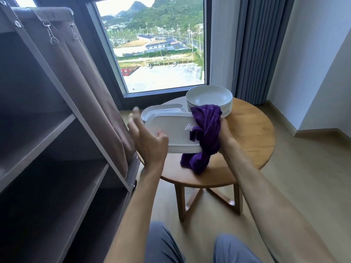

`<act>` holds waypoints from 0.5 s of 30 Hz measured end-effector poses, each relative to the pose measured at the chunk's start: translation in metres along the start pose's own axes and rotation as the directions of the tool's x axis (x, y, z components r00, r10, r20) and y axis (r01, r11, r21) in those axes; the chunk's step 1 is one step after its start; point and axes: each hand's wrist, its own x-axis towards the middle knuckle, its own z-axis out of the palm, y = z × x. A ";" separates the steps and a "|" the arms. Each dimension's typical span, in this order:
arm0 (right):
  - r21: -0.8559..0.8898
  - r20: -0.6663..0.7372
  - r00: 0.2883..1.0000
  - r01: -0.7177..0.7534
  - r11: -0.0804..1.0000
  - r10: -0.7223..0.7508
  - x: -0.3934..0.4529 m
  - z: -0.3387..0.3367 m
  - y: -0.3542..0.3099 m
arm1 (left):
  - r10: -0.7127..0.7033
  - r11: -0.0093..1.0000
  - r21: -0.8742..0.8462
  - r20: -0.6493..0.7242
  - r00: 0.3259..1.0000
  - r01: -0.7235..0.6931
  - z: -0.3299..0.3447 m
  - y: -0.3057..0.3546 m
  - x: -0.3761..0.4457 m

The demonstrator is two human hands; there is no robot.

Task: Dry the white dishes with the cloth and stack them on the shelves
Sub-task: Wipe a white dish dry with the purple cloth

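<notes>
My knees in grey-blue trousers sit lowest in view, with the grey shelf unit filling my left and the round wooden table ahead. On the table: a stack of round white plates at the far edge, rectangular white dishes just left of it. Held above the table's near side, one rectangular dish: my left hand, fingers straight and spread, supports its left edge, while my right hand grips the purple cloth against its right edge.
</notes>
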 end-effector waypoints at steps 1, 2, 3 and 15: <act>-0.020 -0.002 0.999 0.047 0.999 -0.047 0.005 0.002 -0.009 | 0.194 0.963 0.167 0.123 0.973 -0.213 -0.003 0.000 0.001; -0.043 0.032 0.997 0.078 0.996 -0.076 0.006 0.005 -0.018 | 0.272 0.884 0.277 0.351 0.896 -0.376 -0.004 -0.003 0.004; -0.086 0.054 0.993 0.110 0.990 -0.105 0.009 0.006 -0.027 | 0.285 0.810 0.312 0.530 0.799 -0.496 -0.006 -0.007 0.007; 0.096 0.074 0.994 0.076 0.992 -0.084 -0.008 0.033 -0.052 | 0.282 0.921 -0.390 0.625 0.728 -0.022 0.004 0.013 0.003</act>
